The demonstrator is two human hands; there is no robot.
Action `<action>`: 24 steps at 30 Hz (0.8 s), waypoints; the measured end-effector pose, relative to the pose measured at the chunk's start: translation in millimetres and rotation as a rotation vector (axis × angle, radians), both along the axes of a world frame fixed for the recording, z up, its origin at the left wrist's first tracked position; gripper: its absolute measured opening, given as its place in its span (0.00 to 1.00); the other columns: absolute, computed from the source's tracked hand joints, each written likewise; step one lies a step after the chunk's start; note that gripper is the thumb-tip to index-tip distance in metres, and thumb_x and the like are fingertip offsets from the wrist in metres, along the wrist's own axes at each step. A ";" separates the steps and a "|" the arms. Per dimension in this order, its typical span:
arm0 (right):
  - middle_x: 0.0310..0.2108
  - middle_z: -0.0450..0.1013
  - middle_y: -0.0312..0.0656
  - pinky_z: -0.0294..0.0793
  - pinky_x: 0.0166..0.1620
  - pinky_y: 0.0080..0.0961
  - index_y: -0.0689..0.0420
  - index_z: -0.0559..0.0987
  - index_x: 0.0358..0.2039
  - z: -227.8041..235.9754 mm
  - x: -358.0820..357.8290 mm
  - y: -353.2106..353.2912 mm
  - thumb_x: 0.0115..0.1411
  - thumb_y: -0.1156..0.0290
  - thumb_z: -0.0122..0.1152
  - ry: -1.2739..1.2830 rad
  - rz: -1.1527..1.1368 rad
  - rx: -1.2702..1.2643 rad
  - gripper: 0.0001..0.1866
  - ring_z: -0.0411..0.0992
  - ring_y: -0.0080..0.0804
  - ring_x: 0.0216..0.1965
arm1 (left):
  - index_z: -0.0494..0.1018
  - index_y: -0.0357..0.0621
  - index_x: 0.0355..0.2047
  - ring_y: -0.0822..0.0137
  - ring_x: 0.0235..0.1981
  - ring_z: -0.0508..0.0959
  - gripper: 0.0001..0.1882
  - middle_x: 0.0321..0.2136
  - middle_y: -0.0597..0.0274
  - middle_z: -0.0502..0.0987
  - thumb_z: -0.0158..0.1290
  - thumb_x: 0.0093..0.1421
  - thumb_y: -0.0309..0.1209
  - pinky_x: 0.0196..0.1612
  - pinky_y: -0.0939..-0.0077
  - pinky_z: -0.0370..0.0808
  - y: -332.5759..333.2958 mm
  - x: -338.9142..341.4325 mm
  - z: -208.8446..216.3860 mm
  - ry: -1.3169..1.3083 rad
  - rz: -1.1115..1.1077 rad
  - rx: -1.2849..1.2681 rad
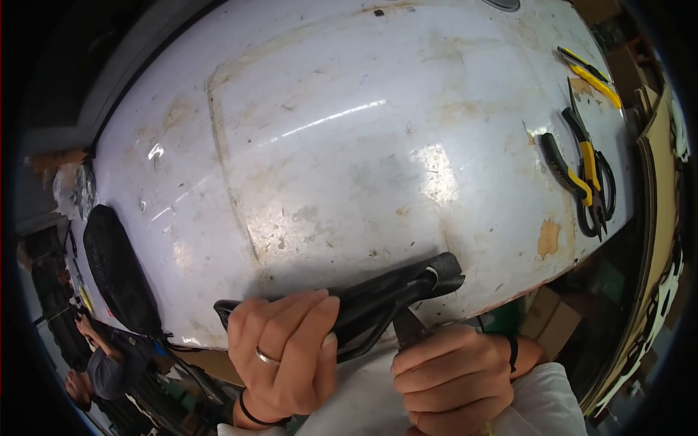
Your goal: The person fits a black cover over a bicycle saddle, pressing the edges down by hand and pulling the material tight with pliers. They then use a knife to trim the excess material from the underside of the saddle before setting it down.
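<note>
Near the front edge of the worn white table, my left hand (287,352) is closed around what looks like a black bicycle saddle (378,294). The saddle lies lengthwise from left to right, its narrow end pointing right, and a thin black rail shows along its near side. My right hand (454,381) is closed in a fist around a flat-bladed tool (409,327). The dark blade sticks up from the fist and meets or overlaps the saddle's near side; whether it touches is unclear. My fingers hide the tool's handle.
On the right of the white table (349,182) lie yellow-and-black pliers (586,171), black-handled scissors (609,178) and a yellow utility knife (592,80). A long black padded object (120,272) rests at the left edge. Cardboard sheets (654,196) stand right. Another person (109,363) is at far left.
</note>
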State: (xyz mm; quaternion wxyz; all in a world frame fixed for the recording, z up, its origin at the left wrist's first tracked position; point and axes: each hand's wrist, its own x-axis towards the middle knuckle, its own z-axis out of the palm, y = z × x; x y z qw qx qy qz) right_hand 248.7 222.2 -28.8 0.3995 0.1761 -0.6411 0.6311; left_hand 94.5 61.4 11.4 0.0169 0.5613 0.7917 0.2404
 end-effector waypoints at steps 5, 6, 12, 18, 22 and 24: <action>0.23 0.75 0.45 0.85 0.32 0.40 0.63 0.77 0.22 -5.2 -0.7 -2.0 0.62 0.77 0.69 -0.004 0.042 0.027 0.12 0.77 0.42 0.23 | 0.78 0.39 0.46 0.56 0.41 0.86 0.16 0.44 0.48 0.88 0.53 0.56 0.24 0.47 0.59 0.75 -12.6 5.1 -3.9 -0.036 0.002 0.073; 0.23 0.75 0.45 0.85 0.32 0.40 0.63 0.77 0.22 -6.3 -1.1 -6.4 0.62 0.77 0.69 -0.004 0.045 0.030 0.12 0.77 0.42 0.23 | 0.78 0.39 0.46 0.56 0.41 0.86 0.16 0.44 0.48 0.88 0.53 0.56 0.24 0.47 0.59 0.75 -13.3 6.2 -3.9 -0.036 0.006 0.076; 0.22 0.74 0.45 0.84 0.32 0.41 0.64 0.77 0.21 -6.2 -20.7 -21.6 0.61 0.78 0.68 0.093 0.109 0.106 0.12 0.75 0.40 0.23 | 0.76 0.40 0.50 0.57 0.42 0.87 0.18 0.45 0.49 0.89 0.49 0.58 0.22 0.49 0.60 0.74 -11.9 10.0 -4.8 0.004 -0.014 0.071; 0.26 0.78 0.42 0.89 0.40 0.39 0.60 0.80 0.28 -5.8 6.2 -1.1 0.63 0.70 0.75 -0.109 0.250 0.246 0.12 0.81 0.38 0.28 | 0.76 0.40 0.51 0.62 0.39 0.88 0.15 0.40 0.53 0.90 0.49 0.64 0.21 0.47 0.66 0.75 -14.6 12.6 -8.9 0.132 0.027 0.145; 0.22 0.77 0.40 0.89 0.40 0.40 0.60 0.81 0.26 -27.2 25.7 -11.4 0.63 0.70 0.73 -0.026 -0.026 0.187 0.11 0.81 0.37 0.26 | 0.78 0.38 0.46 0.62 0.36 0.88 0.11 0.37 0.54 0.90 0.51 0.66 0.21 0.44 0.68 0.76 -4.5 11.1 -15.1 0.127 0.022 0.200; 0.22 0.77 0.41 0.89 0.40 0.41 0.61 0.82 0.27 -16.1 12.5 -13.1 0.64 0.71 0.73 -0.040 0.011 0.261 0.10 0.81 0.40 0.26 | 0.79 0.37 0.45 0.62 0.36 0.88 0.10 0.36 0.54 0.90 0.52 0.65 0.21 0.43 0.69 0.76 -1.6 9.0 -12.3 0.138 0.033 0.212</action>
